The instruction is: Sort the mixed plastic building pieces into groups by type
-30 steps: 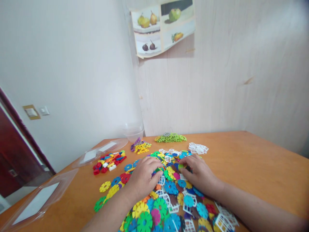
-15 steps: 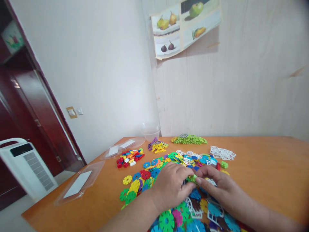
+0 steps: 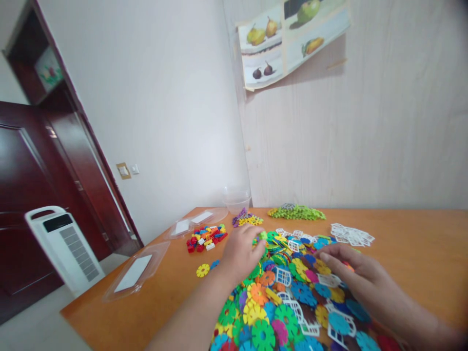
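My left hand (image 3: 241, 253) is closed, with a small light green block (image 3: 262, 235) pinched between thumb and fingertips. It hovers over the left side of a mixed pile of toy pieces, beyond which lie small red, white and yellow bricks (image 3: 206, 238). Notched plastic discs (image 3: 263, 334) in many colours make up most of that pile, with white lattice window pieces (image 3: 283, 277) among them. Over the pile's right side, my right hand (image 3: 358, 273) has loosely bent fingers, thumb and forefinger a little apart; I see nothing gripped there. Its underside is hidden.
Sorted heaps lie farther back: green pieces (image 3: 296, 212), purple and yellow pieces (image 3: 246, 219), white window pieces (image 3: 353, 235). Clear tubs (image 3: 237, 200) stand against the wall. Transparent lids with white labels (image 3: 135, 273) rest along the table's left edge.
My hands have come apart. The left has carried the light green block left and away from me; the right has drawn right, off the block. The view has swung slightly left.
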